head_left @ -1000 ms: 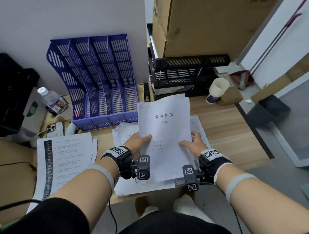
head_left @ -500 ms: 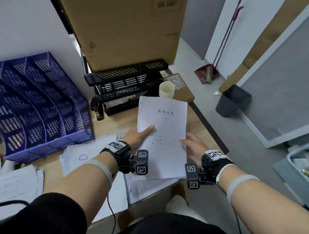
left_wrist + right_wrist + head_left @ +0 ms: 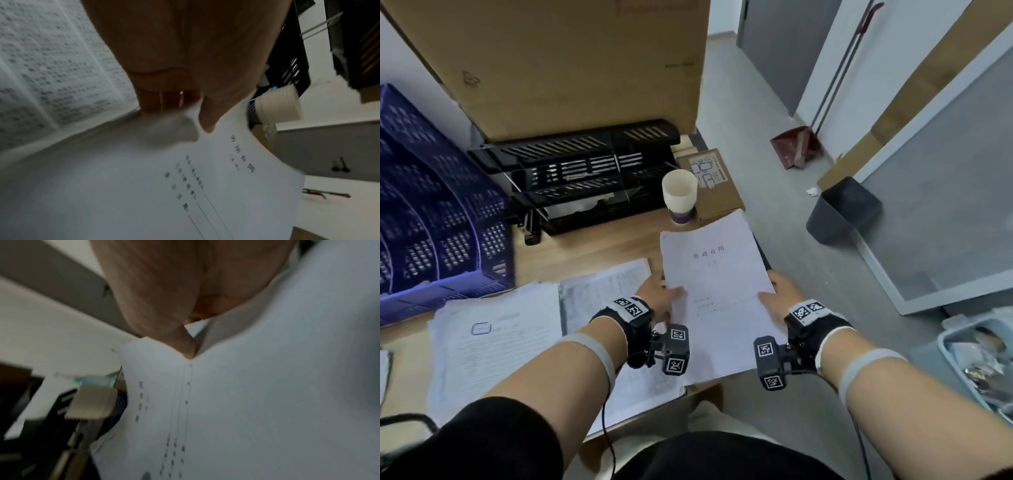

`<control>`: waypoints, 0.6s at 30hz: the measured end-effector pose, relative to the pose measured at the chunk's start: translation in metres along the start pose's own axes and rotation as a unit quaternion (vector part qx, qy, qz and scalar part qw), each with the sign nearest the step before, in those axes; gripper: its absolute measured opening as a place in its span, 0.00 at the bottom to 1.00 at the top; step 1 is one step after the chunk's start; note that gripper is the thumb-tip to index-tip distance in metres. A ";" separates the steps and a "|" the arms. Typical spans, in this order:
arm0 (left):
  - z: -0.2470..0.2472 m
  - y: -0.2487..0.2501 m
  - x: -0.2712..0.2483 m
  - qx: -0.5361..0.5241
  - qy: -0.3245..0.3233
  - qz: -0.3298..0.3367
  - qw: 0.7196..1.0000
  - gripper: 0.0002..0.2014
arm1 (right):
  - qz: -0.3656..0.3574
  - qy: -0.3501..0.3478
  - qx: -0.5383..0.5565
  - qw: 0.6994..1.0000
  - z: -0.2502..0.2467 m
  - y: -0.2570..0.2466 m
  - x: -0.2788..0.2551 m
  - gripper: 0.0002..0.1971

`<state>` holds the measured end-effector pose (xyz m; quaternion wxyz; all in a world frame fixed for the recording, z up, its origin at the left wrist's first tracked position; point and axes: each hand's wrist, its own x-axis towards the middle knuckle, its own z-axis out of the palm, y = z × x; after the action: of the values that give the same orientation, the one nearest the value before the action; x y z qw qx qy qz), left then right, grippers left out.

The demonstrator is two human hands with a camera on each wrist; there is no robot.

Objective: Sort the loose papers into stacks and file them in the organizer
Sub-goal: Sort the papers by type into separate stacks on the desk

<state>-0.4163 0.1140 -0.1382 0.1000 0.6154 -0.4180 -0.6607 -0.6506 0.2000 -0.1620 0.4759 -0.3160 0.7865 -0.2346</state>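
The titled document is held by both hands above the right end of the table, the left hand pinching its left edge with thumb on top and fingers underneath, the right hand gripping the right edge likewise. Over the last second the sheets have been carried rightwards, away from the blue organizer, which is now seen only at the left margin, and towards the black tray rack beside the paper cup. Two other paper stacks lie flat on the table. It is judged that this document is being set aside as its own stack or filed in the black rack, with filing not yet done
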 end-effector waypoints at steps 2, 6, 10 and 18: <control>0.005 -0.008 0.002 -0.034 -0.013 -0.029 0.999 0.15 | -0.012 0.008 -0.064 0.998 0.000 -0.001 0.008 0.18; 0.001 -0.014 0.002 -0.045 -0.016 -0.033 0.998 0.11 | 0.034 0.031 -0.092 0.995 0.007 -0.009 0.011 0.26; -0.027 -0.021 0.000 -0.094 -0.010 -0.007 0.995 0.15 | 0.004 0.147 -0.179 0.973 0.026 -0.029 0.007 0.27; -0.155 -0.069 -0.020 -0.100 0.185 0.062 0.976 0.07 | -0.076 -0.095 -0.064 0.991 0.171 -0.098 -0.034 0.13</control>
<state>-0.2462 0.1040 -0.1536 0.2775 0.6869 -0.3614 -0.5662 -0.4585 0.1454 -0.1504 0.5081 -0.4250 0.7250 -0.1885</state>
